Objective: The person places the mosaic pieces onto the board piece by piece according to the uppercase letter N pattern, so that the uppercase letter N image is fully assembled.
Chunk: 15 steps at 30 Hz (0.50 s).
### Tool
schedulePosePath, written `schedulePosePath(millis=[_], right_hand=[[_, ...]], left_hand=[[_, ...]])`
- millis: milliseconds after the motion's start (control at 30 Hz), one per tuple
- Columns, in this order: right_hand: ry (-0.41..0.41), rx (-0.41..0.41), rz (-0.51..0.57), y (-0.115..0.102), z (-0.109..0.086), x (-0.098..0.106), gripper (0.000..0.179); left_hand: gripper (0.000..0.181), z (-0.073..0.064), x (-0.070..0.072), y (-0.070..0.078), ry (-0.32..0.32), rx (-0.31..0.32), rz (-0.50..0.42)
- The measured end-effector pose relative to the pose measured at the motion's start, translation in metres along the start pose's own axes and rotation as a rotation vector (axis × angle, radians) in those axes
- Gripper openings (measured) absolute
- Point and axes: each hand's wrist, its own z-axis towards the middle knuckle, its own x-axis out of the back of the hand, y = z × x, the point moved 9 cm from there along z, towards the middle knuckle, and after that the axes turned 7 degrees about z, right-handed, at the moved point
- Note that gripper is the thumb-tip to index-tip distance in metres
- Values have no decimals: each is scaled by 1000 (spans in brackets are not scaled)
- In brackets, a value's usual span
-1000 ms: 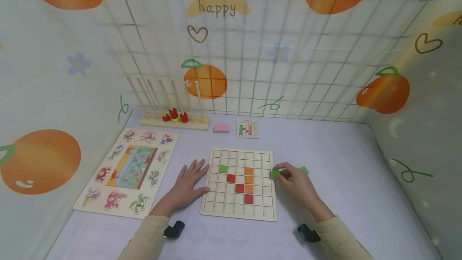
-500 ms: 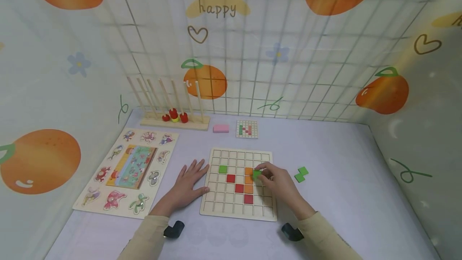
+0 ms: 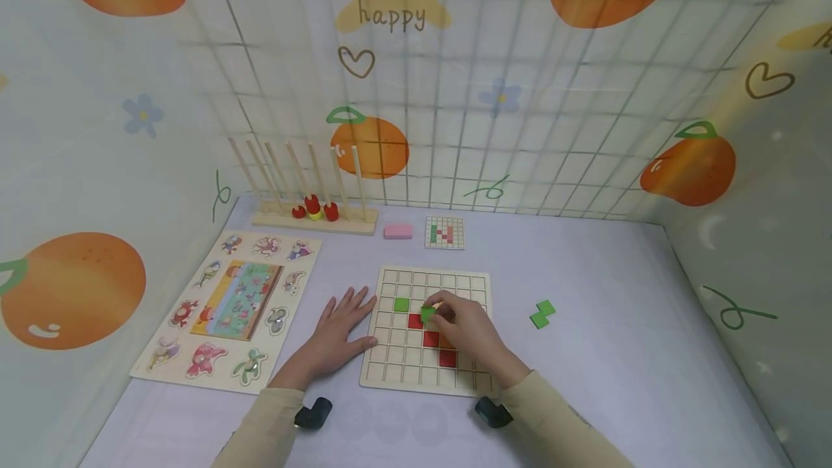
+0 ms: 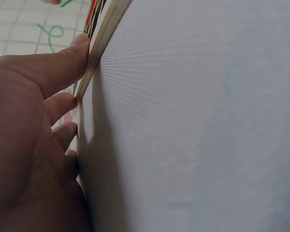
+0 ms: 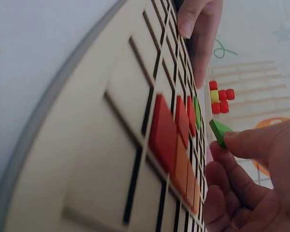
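Observation:
My right hand (image 3: 466, 325) pinches a green square tile (image 5: 219, 131) between thumb and fingers, just above the wooden grid board (image 3: 390, 374). In the head view the held tile overlaps the area beside the upper red tile. My left hand (image 3: 338, 331) lies with spread fingers at the board's left edge, its thumb touching the rim in the left wrist view. On the board sit a green tile (image 3: 401, 305), several red tiles (image 3: 447, 358) in a diagonal, and orange tiles (image 5: 182, 162) partly hidden by my right hand.
Two loose green tiles (image 3: 539, 320) lie right of the board. Behind it are a small pattern card (image 3: 445, 232) and a pink block (image 3: 398, 232). A wooden peg rack (image 3: 351, 224) with red and yellow beads stands back left; an animal puzzle board (image 3: 162, 374) lies left.
My right hand has carried the green tile leftward from the board's right side to over its middle, leaving two green tiles on the table. My left hand has stayed put.

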Motion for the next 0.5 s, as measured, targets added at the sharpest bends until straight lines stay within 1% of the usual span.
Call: schedulePosePath(millis=[133, 333, 500], right_hand=[[-21, 25, -9, -8, 6, -10, 19], [-38, 65, -67, -18, 13, -25, 18], [-47, 80, -122, -22, 17, -33, 17]], left_hand=[[78, 0, 0, -1, 9, -2, 5], [78, -1, 1, 0, 3, 0, -4], [78, -1, 0, -1, -4, 7, -12]])
